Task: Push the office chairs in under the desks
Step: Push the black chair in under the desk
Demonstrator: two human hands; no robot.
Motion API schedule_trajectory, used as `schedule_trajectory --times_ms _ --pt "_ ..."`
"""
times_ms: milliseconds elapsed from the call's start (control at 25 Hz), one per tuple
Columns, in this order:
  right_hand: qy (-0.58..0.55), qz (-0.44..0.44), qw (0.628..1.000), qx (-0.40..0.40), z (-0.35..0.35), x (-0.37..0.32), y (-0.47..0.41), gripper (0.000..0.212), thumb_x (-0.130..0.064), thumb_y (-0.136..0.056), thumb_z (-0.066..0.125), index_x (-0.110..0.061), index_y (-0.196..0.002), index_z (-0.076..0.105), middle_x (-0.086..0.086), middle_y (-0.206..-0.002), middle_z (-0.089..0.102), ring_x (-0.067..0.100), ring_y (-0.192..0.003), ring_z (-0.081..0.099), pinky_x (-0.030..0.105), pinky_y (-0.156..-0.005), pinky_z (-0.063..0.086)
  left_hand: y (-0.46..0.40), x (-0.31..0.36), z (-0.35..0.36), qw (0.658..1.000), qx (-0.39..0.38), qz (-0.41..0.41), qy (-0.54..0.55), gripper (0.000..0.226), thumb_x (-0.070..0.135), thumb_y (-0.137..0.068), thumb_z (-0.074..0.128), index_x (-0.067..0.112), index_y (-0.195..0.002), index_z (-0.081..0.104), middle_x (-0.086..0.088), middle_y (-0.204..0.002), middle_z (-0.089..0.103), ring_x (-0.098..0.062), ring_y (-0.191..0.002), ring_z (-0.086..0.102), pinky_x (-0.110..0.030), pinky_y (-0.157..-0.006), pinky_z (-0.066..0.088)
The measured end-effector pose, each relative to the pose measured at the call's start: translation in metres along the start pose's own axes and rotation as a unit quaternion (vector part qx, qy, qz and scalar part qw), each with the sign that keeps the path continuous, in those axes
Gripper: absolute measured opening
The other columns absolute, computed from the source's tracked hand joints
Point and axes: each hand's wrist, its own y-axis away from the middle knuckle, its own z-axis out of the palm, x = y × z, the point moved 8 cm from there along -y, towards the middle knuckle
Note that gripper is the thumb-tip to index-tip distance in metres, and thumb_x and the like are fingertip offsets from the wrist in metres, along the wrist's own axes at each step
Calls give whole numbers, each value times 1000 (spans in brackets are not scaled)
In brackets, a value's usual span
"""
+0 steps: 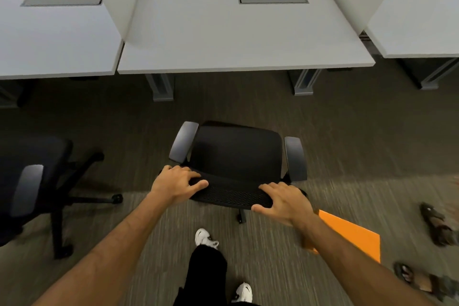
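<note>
We're mid-push on the centre office chair (236, 156): it sits on the carpet, well short of the middle desk (243, 40), facing it. Left hand (177, 185) and right hand (283, 200) both rest on the mesh backrest top, fingers curled loosely over the edge, not clenched. Next we'd roll it straight forward between the desk legs. A second chair (32, 181) waits at left.

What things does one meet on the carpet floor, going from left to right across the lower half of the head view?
Black office chair on castors at the left → black mesh-backed office chair held by both hands → flat orange sheet on the floor → brown sandals at the right edge.
</note>
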Motion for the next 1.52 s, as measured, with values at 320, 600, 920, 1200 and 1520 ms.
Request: schedule_trajectory --times_ms 320,600,920,1200,1520 --pt "-1 -9 1000 6 -55 36 -93 91 -91 -82 23 -30 -146 45 -9 -135 59 14 -116 54 37 -95 43 -90 -23 -43 999 26 6 19 92 90 -83 5 37 -131 63 9 -125 66 -13 -112 58 -43 -99 39" --pt "-4 -2 1000 4 -93 79 -170 95 -96 -76 20 -34 -142 49 -13 -130 61 10 -110 54 36 -91 44 -160 -28 -79 999 33 16 38 89 88 -86 8 34 -133 62 9 -127 66 -15 -115 59 -44 -100 40" --pt "4 -12 1000 12 -143 128 -270 99 -98 -73 19 -33 -141 50 -13 -128 62 11 -108 55 39 -90 47 -264 -47 -124 997 53 5 56 91 89 -85 7 35 -129 65 11 -124 67 -12 -112 60 -42 -98 41" --pt "7 -43 999 12 -189 168 -356 98 -96 -76 18 -31 -141 51 -12 -129 63 11 -106 56 38 -90 48 -348 -64 -156 995 60 -32 68 89 90 -85 8 37 -130 64 14 -127 67 -9 -116 60 -44 -102 43" --pt "-14 -36 999 -34 -211 192 -401 97 -97 -75 20 -33 -138 53 -12 -127 63 7 -104 54 36 -90 48 -392 -68 -172 996 36 -28 73 92 90 -84 9 35 -133 62 12 -126 68 -11 -115 60 -48 -105 39"
